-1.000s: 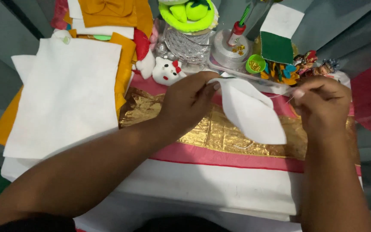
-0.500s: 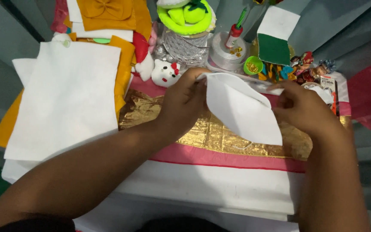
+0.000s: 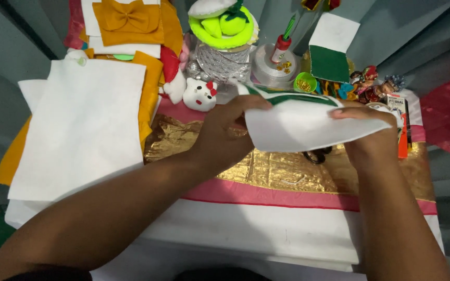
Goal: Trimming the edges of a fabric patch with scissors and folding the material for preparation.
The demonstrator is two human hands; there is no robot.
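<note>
Your left hand (image 3: pixel 225 132) pinches the left edge of the white felt piece (image 3: pixel 308 125), your right hand (image 3: pixel 368 138) its right edge; its long axis spans between them, above the gold cloth (image 3: pixel 277 169) on the bench.

A white felt sheet with a green strip along its top edge (image 3: pixel 303 125) is being held flat above the gold foil cloth (image 3: pixel 282 169).

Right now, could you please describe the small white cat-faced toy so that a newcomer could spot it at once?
Start at the big white felt sheet on the table's left side. Just past its upper right corner, beside the left hand, sits the white cat-faced toy. Its red bow and dark eyes set it apart from the plain felt and the silver ribbon spool behind it.
</note>
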